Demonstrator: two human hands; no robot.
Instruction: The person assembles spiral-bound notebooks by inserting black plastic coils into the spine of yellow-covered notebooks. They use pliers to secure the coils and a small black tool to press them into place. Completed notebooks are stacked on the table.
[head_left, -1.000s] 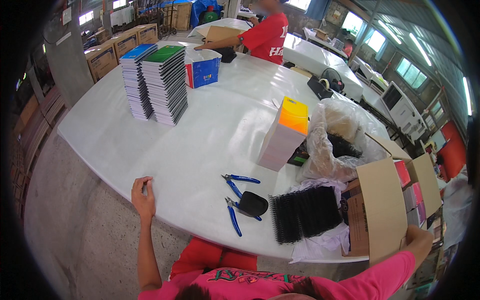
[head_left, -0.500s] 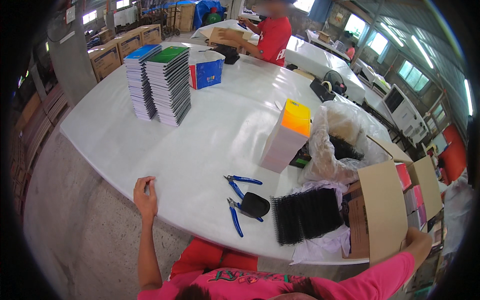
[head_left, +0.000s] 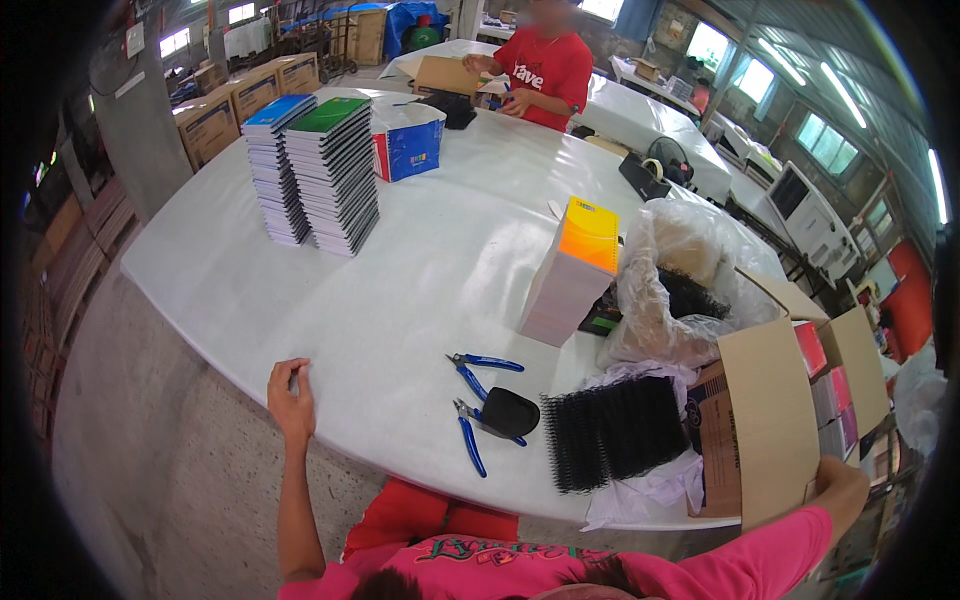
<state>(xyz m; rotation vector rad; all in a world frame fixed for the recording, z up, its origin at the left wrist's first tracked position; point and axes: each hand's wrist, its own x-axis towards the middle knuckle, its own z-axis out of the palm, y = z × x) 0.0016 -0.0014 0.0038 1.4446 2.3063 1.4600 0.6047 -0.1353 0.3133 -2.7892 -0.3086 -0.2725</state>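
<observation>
My left hand [head_left: 290, 398] rests at the table's near left edge, holding nothing, its fingers loosely bent and a gap showing beside the thumb. Far to the right, my right hand [head_left: 829, 474] reaches behind the flap of an open cardboard box [head_left: 770, 425]; its fingers are hidden. Pink and red packs or books [head_left: 832, 395] show inside that box. Beside it, black spiral binding coils [head_left: 615, 432] lie in a row on crumpled pale wrapping [head_left: 655, 490]. Two blue-handled cutters [head_left: 470, 440] and a black rounded object [head_left: 509, 411] are between my hands.
Tall stacks of spiral notebooks [head_left: 335, 185] stand at the far left beside a blue box [head_left: 412, 150]. A stack with an orange-yellow cover [head_left: 575, 270] is near a clear plastic bag [head_left: 650, 320]. Across the white table [head_left: 430, 270], a co-worker in red [head_left: 550, 75] stands by an open carton [head_left: 447, 75].
The co-worker has turned more toward me and drawn their hands back from the carton. My hands stay almost where they were; the view has shifted very slightly.
</observation>
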